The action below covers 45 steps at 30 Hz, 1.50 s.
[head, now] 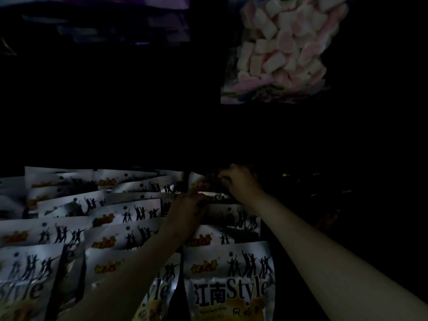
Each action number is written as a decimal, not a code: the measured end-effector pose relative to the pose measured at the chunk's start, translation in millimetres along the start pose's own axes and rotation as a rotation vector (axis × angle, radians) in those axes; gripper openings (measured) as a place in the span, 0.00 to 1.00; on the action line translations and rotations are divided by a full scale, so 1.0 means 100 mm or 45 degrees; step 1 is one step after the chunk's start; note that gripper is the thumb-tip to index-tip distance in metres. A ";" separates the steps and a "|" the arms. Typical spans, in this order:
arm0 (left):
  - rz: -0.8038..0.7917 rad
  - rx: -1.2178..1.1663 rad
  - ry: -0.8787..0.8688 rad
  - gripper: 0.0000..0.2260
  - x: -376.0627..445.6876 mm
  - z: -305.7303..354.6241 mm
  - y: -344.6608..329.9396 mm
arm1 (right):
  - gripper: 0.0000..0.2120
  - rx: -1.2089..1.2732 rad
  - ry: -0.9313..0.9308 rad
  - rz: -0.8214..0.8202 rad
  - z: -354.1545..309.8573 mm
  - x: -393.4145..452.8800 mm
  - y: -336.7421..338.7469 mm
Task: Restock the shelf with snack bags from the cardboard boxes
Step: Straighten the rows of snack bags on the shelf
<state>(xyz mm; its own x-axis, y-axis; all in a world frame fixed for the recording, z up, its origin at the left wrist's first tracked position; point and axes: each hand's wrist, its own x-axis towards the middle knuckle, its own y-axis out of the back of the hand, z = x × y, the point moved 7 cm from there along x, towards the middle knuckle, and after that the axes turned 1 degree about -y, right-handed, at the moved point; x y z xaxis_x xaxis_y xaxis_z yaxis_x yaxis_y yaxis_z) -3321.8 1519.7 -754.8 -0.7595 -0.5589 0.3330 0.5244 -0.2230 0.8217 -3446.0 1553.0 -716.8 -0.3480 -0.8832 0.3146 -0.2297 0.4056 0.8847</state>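
Observation:
Several silver snack bags [231, 269] printed with black dancing figures and "Style" stand in rows on a dim shelf, filling the lower left and middle. My right hand [240, 181] reaches to the back of the right-hand row, and its curled fingers pinch the top edge of a rear snack bag [199, 184]. My left hand [187, 209] lies just in front of it, fingers curled on the top of another bag [234, 216] in that row. Both forearms stretch in from the bottom edge.
A clear bag of pink and white marshmallows [282, 47] hangs at the upper right. A dark purple package [97, 19] hangs at the upper left. The space between and to the right of the bags is too dark to read.

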 end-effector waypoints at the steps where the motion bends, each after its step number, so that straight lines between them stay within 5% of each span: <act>1: 0.017 -0.014 0.046 0.12 -0.01 -0.04 0.02 | 0.16 -0.050 -0.029 -0.040 -0.01 0.01 -0.08; 6: 0.109 0.006 0.221 0.15 -0.03 -0.20 0.11 | 0.21 0.003 -0.178 0.037 0.13 -0.04 -0.12; 9: -0.007 0.154 0.183 0.17 -0.06 -0.17 0.12 | 0.22 0.074 -0.222 0.068 0.27 -0.16 0.04; 12: -0.196 0.373 0.050 0.24 -0.11 -0.15 -0.04 | 0.23 0.200 -0.249 -0.036 0.41 -0.35 0.10; 15: -0.237 0.513 0.175 0.21 -0.11 -0.18 -0.05 | 0.26 0.310 -0.273 -0.210 0.41 -0.54 -0.02; 23: -0.221 0.000 0.300 0.26 0.00 -0.23 0.00 | 0.15 0.365 -0.604 0.296 0.60 -0.49 0.07; 28: -0.267 -0.342 0.377 0.30 0.01 -0.28 -0.16 | 0.14 0.288 -0.692 0.286 0.66 -0.42 0.06; 34: -0.097 0.015 0.188 0.19 0.07 -0.16 -0.08 | 0.16 0.376 -0.729 0.239 0.73 -0.59 0.07; 38: -0.028 0.070 0.219 0.15 0.03 -0.17 -0.04 | 0.15 0.427 -0.791 -0.050 0.79 -0.79 -0.12; 45: 0.080 0.110 0.324 0.13 -0.07 -0.25 0.16 | 0.11 0.399 -0.773 0.041 0.63 -0.77 -0.14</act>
<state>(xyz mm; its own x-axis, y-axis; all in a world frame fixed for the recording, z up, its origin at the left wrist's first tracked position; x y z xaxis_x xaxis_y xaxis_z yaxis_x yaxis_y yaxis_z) -3298.4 1500.5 -755.8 -0.5996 -0.7547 0.2664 0.5241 -0.1187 0.8433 -3473.4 1630.1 -774.9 -0.7861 -0.6180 0.0098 -0.4312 0.5596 0.7077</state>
